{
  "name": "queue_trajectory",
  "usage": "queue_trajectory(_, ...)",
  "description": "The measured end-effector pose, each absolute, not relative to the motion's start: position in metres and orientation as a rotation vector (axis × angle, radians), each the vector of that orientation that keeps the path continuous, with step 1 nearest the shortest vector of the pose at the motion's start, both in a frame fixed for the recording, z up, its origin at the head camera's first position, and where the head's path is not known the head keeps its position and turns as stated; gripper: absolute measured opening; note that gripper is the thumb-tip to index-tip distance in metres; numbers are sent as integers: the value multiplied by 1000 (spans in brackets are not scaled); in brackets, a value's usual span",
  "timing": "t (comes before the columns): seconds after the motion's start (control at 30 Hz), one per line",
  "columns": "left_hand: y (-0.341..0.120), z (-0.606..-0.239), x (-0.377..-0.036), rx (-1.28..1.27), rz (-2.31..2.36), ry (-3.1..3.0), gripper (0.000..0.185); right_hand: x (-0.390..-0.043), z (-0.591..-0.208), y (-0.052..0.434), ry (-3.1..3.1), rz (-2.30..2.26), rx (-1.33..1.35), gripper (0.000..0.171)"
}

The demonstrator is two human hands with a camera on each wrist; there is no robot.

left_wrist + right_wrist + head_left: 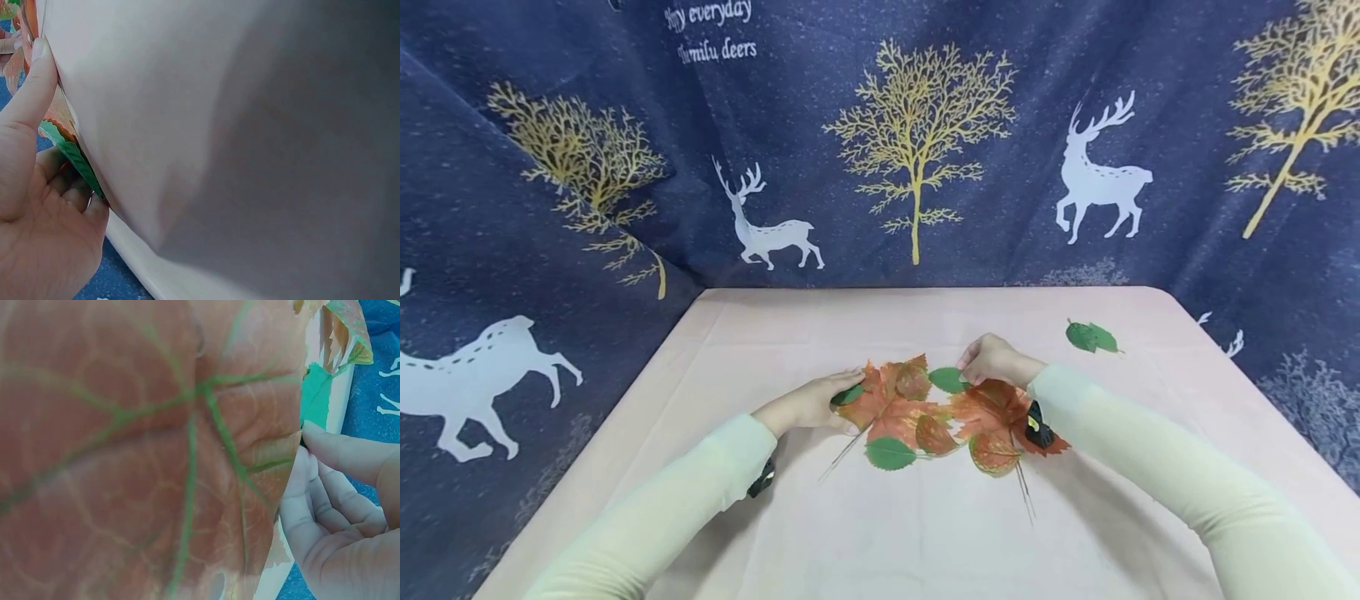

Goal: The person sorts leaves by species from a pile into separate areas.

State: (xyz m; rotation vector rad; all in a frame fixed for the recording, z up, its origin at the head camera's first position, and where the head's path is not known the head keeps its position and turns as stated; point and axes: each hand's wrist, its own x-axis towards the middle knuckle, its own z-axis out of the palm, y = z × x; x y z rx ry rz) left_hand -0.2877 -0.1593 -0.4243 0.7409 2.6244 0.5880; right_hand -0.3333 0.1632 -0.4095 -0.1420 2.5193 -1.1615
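Head view is giving us both hands at once: the left hand (pixel 808 404) is lying at the nine o'clock edge of the leaf pile (pixel 925 412), fingers curling onto a small green leaf (pixel 847 395), and the right hand (pixel 992 360) is sitting at the pile's one o'clock edge, fingertips coming together on another green leaf (pixel 947 380).

Left wrist view is showing what the head camera cannot: the thumb (pixel 31 87) is stretching straight up along the cloth while the other fingers (pixel 75 190) are curling under that green leaf's serrated edge (pixel 72 156), so the hand is gripping it. Right wrist view is catching the right thumb (pixel 350 453) pressing against the rim of a big reddish leaf (pixel 150 444), the other fingers (pixel 312 500) folding beneath; whether the pinch is taking the red leaf, the green one or both, I cannot tell.

Most of the left wrist frame is being swallowed by blurred pale cloth, and the red leaf is filling the right wrist frame, hiding the rest of the pile.

Orange-red leaves with green veins are overlapping in the middle of the pink table (pixel 925 533), smaller green ones tucked among them, thin stems trailing towards six o'clock. A lone green leaf pair (pixel 1092 337) is lying well apart at two o'clock.
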Motion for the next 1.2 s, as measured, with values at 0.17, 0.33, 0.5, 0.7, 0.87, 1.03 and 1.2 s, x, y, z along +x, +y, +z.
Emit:
queue_trajectory(0.17, -161, -425, -288, 742, 589, 2631, 94, -334, -408, 164, 2494, -1201, -140, 13)
queue_trajectory(0.33, -161, -425, -287, 740, 593, 2628, 94, -334, -406, 167, 2470, -1229, -169, 13)
queue_trajectory(0.5, -162, -425, -286, 735, 591, 2627, 94, -337, -401, 171, 2435, -1285, -156, 16)
queue_trajectory(0.7, -160, -423, -287, 731, 591, 2620, 94, -340, -392, 178, 2426, -1312, -108, 20)
queue_trajectory(0.87, -159, -423, -289, 730, 586, 2613, 94, -342, -384, 183, 2412, -1359, -78, 25)
queue_trajectory(1.03, -159, -425, -290, 736, 578, 2617, 94, -343, -377, 186, 2415, -1380, -75, 27)
queue_trajectory(1.2, -160, -424, -289, 728, 587, 2614, 94, -343, -372, 192, 2382, -1428, -51, 29)
